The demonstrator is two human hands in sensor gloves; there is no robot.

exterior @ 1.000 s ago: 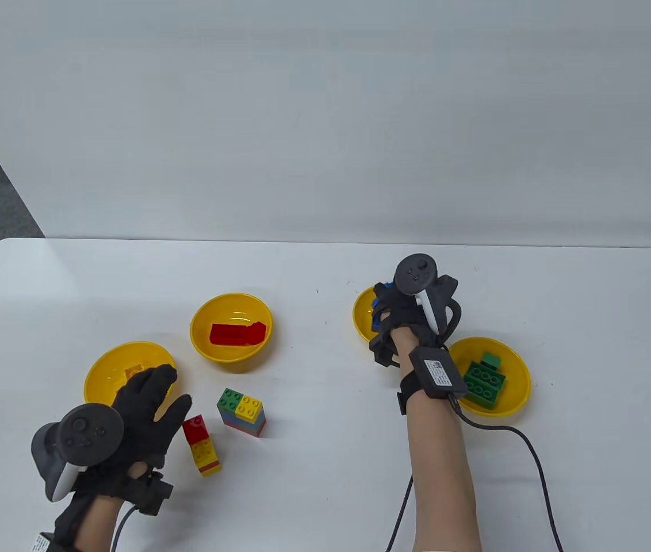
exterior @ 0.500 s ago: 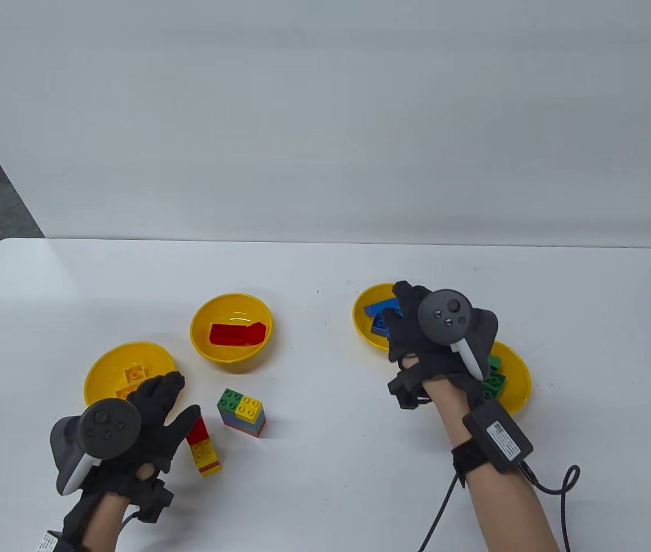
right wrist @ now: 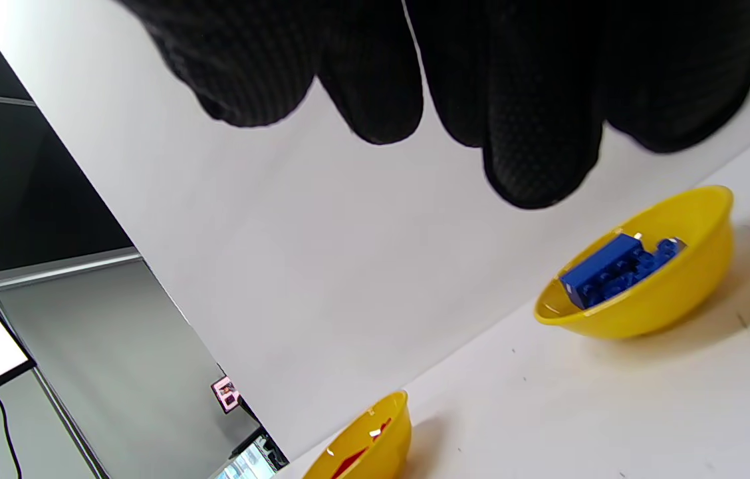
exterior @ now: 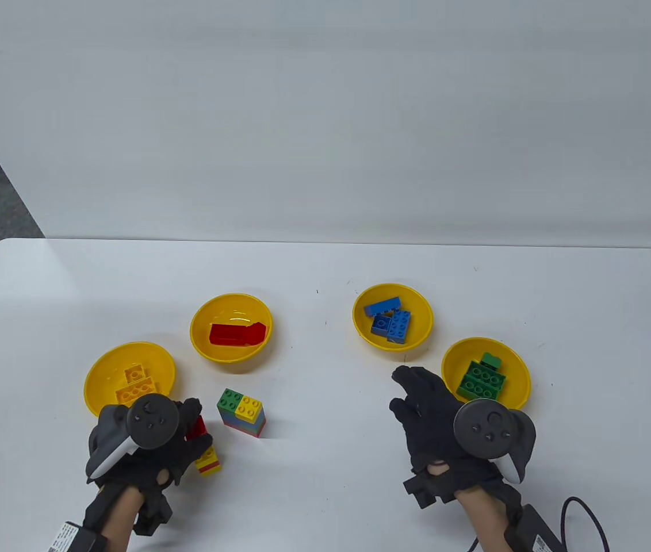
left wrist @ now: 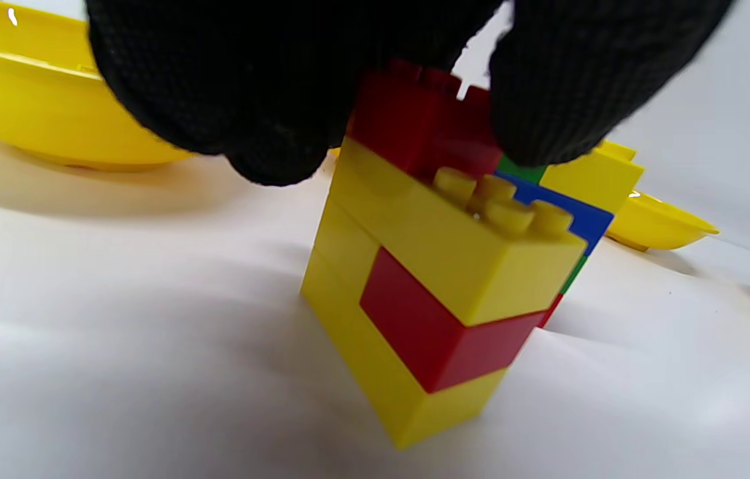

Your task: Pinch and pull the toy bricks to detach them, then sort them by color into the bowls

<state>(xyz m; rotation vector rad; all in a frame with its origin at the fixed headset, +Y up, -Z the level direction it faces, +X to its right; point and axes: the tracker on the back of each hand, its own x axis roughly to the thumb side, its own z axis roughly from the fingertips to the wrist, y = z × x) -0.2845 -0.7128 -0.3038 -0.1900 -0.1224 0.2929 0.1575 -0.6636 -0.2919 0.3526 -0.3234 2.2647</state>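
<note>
Left hand (exterior: 150, 445) fingers (left wrist: 268, 113) pinching red brick (left wrist: 415, 123) atop upright yellow-red stack (exterior: 208, 457) at 3 o'clock of palm; right hand (exterior: 446, 428) spread, empty, well apart.

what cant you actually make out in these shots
- Red brick on the yellow-red stack: the left hand covers its top in table and left wrist views, so stud count and grip depth are unclear.
- Mixed stack: lower layers hidden from above; in the left wrist view the near stack blocks it.
- Red bowl: cut off by the right wrist view's bottom edge.
- Right hand: palm side unseen.
</note>
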